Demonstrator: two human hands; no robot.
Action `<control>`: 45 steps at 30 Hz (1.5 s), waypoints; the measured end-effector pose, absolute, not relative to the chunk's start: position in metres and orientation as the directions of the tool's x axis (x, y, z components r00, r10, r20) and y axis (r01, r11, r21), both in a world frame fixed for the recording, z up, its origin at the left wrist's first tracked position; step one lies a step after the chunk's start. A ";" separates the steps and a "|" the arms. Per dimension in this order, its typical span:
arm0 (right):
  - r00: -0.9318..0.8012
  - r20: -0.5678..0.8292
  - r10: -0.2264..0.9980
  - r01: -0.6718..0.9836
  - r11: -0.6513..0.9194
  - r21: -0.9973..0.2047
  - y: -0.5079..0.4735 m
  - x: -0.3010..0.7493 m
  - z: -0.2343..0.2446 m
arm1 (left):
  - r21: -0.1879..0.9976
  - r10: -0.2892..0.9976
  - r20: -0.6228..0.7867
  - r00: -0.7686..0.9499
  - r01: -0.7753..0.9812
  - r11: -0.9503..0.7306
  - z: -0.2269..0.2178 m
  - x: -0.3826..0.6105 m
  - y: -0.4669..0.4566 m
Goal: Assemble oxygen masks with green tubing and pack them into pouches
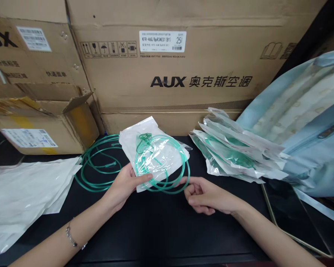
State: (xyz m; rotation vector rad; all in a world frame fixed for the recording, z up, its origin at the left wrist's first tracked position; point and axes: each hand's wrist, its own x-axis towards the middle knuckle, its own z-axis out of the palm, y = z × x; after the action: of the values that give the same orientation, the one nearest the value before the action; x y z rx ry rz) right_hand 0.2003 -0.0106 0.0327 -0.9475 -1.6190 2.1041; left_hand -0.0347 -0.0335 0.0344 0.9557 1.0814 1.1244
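Your left hand [128,182]: thumb pinching white pouch [171,157] and green tubing [188,168]. Your right hand [207,194]: index at the loop, others curled, grip unclear. Risk: thumb slackening, tubing perhaps spilling.

Left hand [125,184] — partly hidden behind the white pouch [167,155]

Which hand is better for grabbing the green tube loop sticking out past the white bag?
Probably the right hand: its pointing finger is right at the green tube loop, while the left hand is gripping the white bag.
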 end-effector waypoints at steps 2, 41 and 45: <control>-0.706 -0.303 0.640 0.098 -0.336 -0.937 -0.013 0.195 0.033 | 0.967 0.983 -0.166 0.072 -0.186 0.177 0.034 -0.033 -0.033; -0.043 0.190 0.981 -0.198 0.178 -0.964 0.025 0.195 0.078 | 0.974 0.822 -0.170 0.543 -0.035 0.224 0.083 -0.023 -0.041; -0.303 0.075 0.950 -0.010 0.075 -0.997 0.055 0.228 0.108 | 0.993 0.801 -0.101 0.591 0.106 0.047 0.120 -0.065 -0.038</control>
State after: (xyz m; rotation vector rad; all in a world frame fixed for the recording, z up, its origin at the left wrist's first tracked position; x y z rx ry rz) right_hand 0.2282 0.0546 0.1083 -0.9914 -1.4679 1.3717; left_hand -0.0646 -0.0381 0.1204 1.4500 0.8211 0.6330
